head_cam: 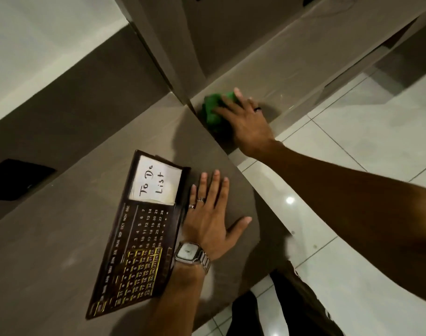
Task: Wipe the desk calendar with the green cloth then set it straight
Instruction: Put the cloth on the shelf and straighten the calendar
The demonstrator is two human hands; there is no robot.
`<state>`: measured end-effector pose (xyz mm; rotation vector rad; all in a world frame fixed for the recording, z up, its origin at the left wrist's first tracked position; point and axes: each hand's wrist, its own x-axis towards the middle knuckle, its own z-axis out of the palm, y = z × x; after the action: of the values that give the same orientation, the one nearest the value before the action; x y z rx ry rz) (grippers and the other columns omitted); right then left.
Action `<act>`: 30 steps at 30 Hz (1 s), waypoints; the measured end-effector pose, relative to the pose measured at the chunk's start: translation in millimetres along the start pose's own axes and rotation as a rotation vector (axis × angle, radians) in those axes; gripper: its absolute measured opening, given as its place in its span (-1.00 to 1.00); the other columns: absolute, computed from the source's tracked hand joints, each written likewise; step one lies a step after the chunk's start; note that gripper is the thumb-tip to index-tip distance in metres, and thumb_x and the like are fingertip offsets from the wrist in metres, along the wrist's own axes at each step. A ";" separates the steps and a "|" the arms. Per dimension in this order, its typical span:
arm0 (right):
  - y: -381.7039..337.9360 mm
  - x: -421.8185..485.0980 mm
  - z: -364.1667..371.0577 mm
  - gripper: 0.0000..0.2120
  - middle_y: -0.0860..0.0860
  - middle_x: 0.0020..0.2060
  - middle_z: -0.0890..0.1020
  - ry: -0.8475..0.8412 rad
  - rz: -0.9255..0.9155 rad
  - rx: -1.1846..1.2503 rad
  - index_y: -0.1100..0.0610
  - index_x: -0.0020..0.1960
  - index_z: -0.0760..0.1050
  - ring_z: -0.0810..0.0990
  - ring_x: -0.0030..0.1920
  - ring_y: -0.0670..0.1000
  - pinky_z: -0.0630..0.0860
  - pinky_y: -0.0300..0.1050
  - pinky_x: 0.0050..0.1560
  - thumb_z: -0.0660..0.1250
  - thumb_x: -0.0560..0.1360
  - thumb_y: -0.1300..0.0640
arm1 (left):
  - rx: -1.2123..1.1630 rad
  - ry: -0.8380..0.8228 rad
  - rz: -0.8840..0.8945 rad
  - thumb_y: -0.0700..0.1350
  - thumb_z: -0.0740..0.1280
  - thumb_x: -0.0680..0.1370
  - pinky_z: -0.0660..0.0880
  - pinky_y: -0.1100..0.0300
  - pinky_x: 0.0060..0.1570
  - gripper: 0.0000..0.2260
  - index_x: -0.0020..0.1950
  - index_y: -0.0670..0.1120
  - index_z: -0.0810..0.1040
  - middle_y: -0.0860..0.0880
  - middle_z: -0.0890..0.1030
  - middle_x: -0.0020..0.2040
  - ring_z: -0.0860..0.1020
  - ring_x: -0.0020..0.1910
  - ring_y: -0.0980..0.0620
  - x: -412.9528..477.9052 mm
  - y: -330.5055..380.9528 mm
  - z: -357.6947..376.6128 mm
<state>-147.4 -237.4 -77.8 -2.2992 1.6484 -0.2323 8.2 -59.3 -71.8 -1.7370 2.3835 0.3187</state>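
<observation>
The dark brown desk calendar (pixel 136 238) lies flat and skewed on the grey desk (pixel 49 251), with a white "To Do List" note at its far end. My left hand (pixel 212 219) rests flat on the desk just right of the calendar, fingers spread, little finger against its edge, holding nothing. The crumpled green cloth (pixel 215 111) sits further away at the desk's corner by a partition. My right hand (pixel 243 120) reaches out and lies over the cloth, fingers curled onto it.
A grey partition panel (pixel 178 44) stands behind the cloth, and a second desk surface (pixel 304 57) runs to the right. A dark rectangular cut-out (pixel 15 178) is at the left. White tiled floor (pixel 352 141) lies beyond the desk edge.
</observation>
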 end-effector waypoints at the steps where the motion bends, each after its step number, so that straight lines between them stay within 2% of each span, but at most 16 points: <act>1: 3.6 0.9 11.6 -0.23 0.04 0.59 0.00 -0.061 -0.076 -0.091 -0.08 0.55 0.07 -0.17 0.56 0.19 -0.02 0.31 0.47 0.38 0.48 0.19 | -0.002 0.001 -0.001 0.45 -0.02 0.48 -0.05 -0.17 0.50 -0.16 0.58 -0.08 -0.03 -0.12 -0.04 0.60 -0.09 0.57 -0.17 -0.7 -0.8 5.0; 4: 14.1 -7.8 35.5 -0.25 0.08 0.59 -0.08 -0.139 -0.181 -0.093 0.00 0.59 -0.05 -0.21 0.56 0.18 -0.15 0.23 0.51 0.27 0.52 0.10 | 0.007 0.010 0.013 0.45 -0.04 0.49 -0.07 -0.18 0.48 -0.15 0.58 -0.10 -0.03 -0.14 -0.04 0.60 -0.08 0.57 -0.19 -1.6 -2.4 9.5; 9: 18.1 -9.1 38.5 -0.31 0.09 0.59 -0.05 -0.156 -0.209 -0.055 0.01 0.59 -0.03 -0.18 0.56 0.20 -0.07 0.31 0.50 0.18 0.53 0.08 | -0.003 0.001 0.023 0.45 -0.05 0.49 -0.07 -0.19 0.50 -0.15 0.58 -0.10 -0.05 -0.12 -0.08 0.61 -0.14 0.57 -0.17 -3.4 -2.5 6.0; 12: 12.2 -8.1 22.2 -0.36 0.09 0.59 -0.01 -0.185 -0.183 -0.028 0.02 0.58 0.04 -0.17 0.56 0.19 -0.11 0.32 0.50 0.16 0.54 0.11 | -0.010 -0.017 0.016 0.44 -0.06 0.49 -0.08 -0.19 0.50 -0.15 0.58 -0.10 -0.05 -0.12 -0.08 0.61 -0.16 0.57 -0.16 -4.3 -0.6 2.3; 15: -3.4 -14.6 -5.1 -0.41 0.13 0.55 0.19 -0.026 -0.102 0.095 0.07 0.52 0.22 0.03 0.54 0.25 0.06 0.36 0.46 0.13 0.49 0.10 | -0.026 -0.062 0.015 0.44 -0.08 0.49 -0.11 -0.18 0.51 -0.16 0.58 -0.09 -0.12 -0.12 -0.14 0.61 -0.21 0.56 -0.16 -5.5 -1.0 -5.4; 17: -24.6 -21.3 -21.4 -0.48 0.13 0.45 0.37 0.110 -0.083 0.274 0.09 0.44 0.36 0.28 0.44 0.19 0.26 0.25 0.39 0.12 0.47 0.12 | -0.067 -0.067 0.015 0.40 -0.05 0.52 -0.07 -0.16 0.52 -0.19 0.57 -0.10 -0.12 -0.12 -0.12 0.60 -0.20 0.57 -0.14 -7.1 -0.7 -15.2; 19: -56.7 -27.8 -34.2 -0.63 0.09 0.30 0.52 0.107 -0.084 0.543 0.11 0.33 0.47 0.44 0.30 0.04 0.41 0.05 0.31 0.14 0.56 0.19 | -0.111 -0.007 0.027 0.31 0.04 0.55 0.07 -0.14 0.51 -0.27 0.56 -0.14 0.02 -0.15 0.07 0.59 -0.05 0.58 -0.13 -15.2 -0.7 -34.1; 22: -106.7 -35.5 -49.7 -0.71 0.05 0.26 0.57 -0.153 -0.019 0.906 0.14 0.33 0.48 0.48 0.21 -0.13 0.45 -0.32 0.15 0.15 0.65 0.19 | -0.119 0.202 0.017 0.20 0.17 0.57 0.27 -0.11 0.44 -0.41 0.46 -0.15 0.30 -0.17 0.38 0.46 0.26 0.50 -0.12 -33.4 -7.4 -72.0; 24: -128.7 -40.5 -54.4 -0.70 0.07 0.18 0.61 -0.294 0.002 1.055 0.19 0.34 0.48 0.55 0.11 -0.15 0.47 -0.40 0.06 0.15 0.66 0.17 | -0.115 0.344 -0.024 0.15 0.23 0.56 0.31 -0.12 0.41 -0.50 0.40 -0.11 0.41 -0.14 0.44 0.42 0.33 0.46 -0.11 -50.7 -19.9 -94.9; 26: -142.1 -46.0 -55.8 -0.71 0.08 0.03 0.64 -0.379 0.027 1.142 0.23 0.30 0.51 0.61 -0.07 -0.15 0.53 -0.38 -0.07 0.15 0.66 0.17 | -0.123 0.428 -0.119 0.12 0.26 0.54 0.32 -0.14 0.39 -0.54 0.37 -0.07 0.44 -0.12 0.44 0.42 0.33 0.45 -0.12 -72.7 -39.5 -110.3; 27: -145.8 -48.4 -55.5 -0.72 0.11 0.00 0.65 -0.392 0.053 1.171 0.25 0.28 0.51 0.62 -0.10 -0.11 0.56 -0.31 -0.08 0.16 0.66 0.18 | -0.131 0.441 -0.185 0.12 0.27 0.52 0.33 -0.17 0.37 -0.53 0.36 -0.07 0.44 -0.12 0.44 0.41 0.33 0.44 -0.13 -84.2 -49.3 -113.7; 30: -153.7 -51.0 -53.7 -0.76 0.21 0.00 0.63 -0.302 0.087 1.152 0.31 0.23 0.52 0.59 -0.03 0.04 0.54 -0.04 0.05 0.18 0.64 0.26 | -0.207 0.338 -0.346 0.16 0.30 0.48 0.38 -0.22 0.29 -0.44 0.41 -0.04 0.36 -0.13 0.41 0.43 0.35 0.41 -0.19 -126.1 -75.9 -112.6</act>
<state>-42.8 -151.9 26.5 -1.2943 1.0072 -0.5874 117.1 2.8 64.6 -2.4260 2.2580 0.2437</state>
